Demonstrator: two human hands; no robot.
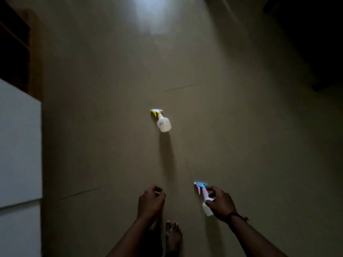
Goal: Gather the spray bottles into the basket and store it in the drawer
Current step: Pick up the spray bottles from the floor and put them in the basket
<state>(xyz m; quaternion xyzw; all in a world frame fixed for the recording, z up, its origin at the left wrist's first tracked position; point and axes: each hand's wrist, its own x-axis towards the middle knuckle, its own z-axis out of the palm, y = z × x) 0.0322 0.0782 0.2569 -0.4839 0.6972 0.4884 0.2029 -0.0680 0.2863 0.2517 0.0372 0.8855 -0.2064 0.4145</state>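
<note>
A white spray bottle with a yellow trigger head stands on the dim tiled floor, a good way ahead of me. Nearer, at the lower right, my right hand is wrapped around a white spray bottle with a blue and pink trigger head; whether it rests on the floor or is lifted I cannot tell. My left hand hovers at the lower middle with its fingers curled in and nothing in it. No basket or drawer shows in this view.
A white cabinet front runs along the left edge, with dark wooden shelving behind it. Dark furniture fills the top right corner. My bare foot stands between my arms. A bright reflection lies on the floor ahead.
</note>
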